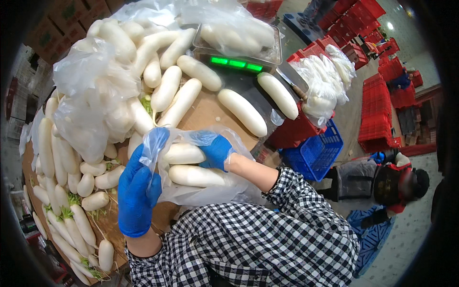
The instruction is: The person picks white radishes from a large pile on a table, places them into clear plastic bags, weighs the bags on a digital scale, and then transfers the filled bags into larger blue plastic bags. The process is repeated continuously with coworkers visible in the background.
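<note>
My left hand (pixel 138 192), in a blue glove, pinches the rim of a clear plastic bag (pixel 211 195). Two white radishes lie inside the bag, an upper white radish (pixel 184 153) and a lower white radish (pixel 195 176). Reaching into the bag's mouth, my right hand (pixel 217 152), also blue-gloved, is closed around the right end of the upper radish. Plastic film covers part of its fingers. Just beyond the bag, a loose white radish (pixel 242 112) rests on the brown tabletop (pixel 200 113).
Radishes and filled bags (pixel 96 93) are heaped left. A digital scale (pixel 236 62) carries bagged radishes. At right are a knife (pixel 292 84), another radish (pixel 278 95), bagged goods (pixel 322 82) on red crates and a blue basket (pixel 315 150). A person (pixel 387 179) stands farther right.
</note>
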Motion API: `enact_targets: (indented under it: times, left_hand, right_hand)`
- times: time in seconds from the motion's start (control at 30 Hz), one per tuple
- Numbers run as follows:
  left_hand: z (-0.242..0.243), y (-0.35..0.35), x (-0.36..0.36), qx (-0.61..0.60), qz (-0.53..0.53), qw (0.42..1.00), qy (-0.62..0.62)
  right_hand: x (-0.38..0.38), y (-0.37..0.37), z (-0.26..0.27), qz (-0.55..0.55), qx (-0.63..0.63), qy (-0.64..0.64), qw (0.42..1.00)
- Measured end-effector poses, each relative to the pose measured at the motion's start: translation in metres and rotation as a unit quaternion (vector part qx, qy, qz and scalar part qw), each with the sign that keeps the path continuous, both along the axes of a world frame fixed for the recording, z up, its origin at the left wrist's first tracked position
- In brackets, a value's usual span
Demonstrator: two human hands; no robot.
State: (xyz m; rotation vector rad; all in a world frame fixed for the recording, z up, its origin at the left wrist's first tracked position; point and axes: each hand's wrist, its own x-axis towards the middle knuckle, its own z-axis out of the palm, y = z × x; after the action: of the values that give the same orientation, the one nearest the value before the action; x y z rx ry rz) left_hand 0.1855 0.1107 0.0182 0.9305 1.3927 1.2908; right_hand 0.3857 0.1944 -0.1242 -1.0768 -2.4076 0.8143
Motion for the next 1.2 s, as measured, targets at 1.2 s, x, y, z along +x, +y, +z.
enact_targets:
  times: [1.2]
  left_hand:
    - [0.027, -0.038, -0.025, 0.02, -0.072, 0.963, -0.26]
  right_hand:
    - [0.055, -0.012, 0.107, 0.103, -0.384, -0.008, 0.918]
